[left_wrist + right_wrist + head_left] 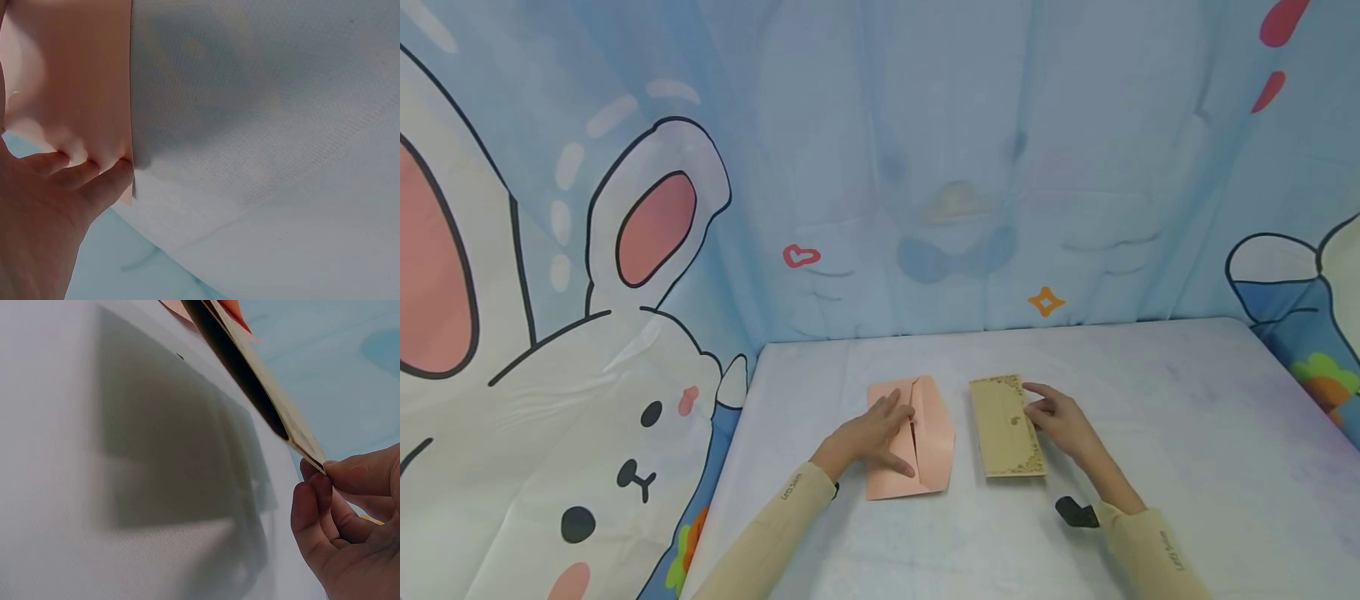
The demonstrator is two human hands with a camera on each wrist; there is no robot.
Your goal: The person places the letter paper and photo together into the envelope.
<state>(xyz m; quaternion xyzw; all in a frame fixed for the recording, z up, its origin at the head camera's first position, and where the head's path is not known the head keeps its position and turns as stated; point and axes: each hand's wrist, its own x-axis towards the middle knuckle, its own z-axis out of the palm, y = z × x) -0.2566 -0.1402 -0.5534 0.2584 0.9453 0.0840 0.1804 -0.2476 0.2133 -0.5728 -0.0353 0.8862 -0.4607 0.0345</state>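
Observation:
A pink envelope (936, 442) lies on the white table with its pointed flap side toward the right. My left hand (877, 429) rests on its left half, fingers spread; in the left wrist view, the fingertips of that hand (37, 219) touch the envelope (87, 75). To the right, a gold folded card (1003, 425) with brown ornamental corners is held by its right edge in my right hand (1063, 423). From the right wrist view, thumb and fingers (359, 478) pinch a corner of the card (284, 415), which is raised off the table and casts a shadow.
The white-covered table (1187, 467) extends around both items. Behind it hangs a blue curtain (955, 108) with cartoon prints, and a large printed rabbit (625, 400) covers the left side. A dark wrist device (1077, 512) sits at the right sleeve.

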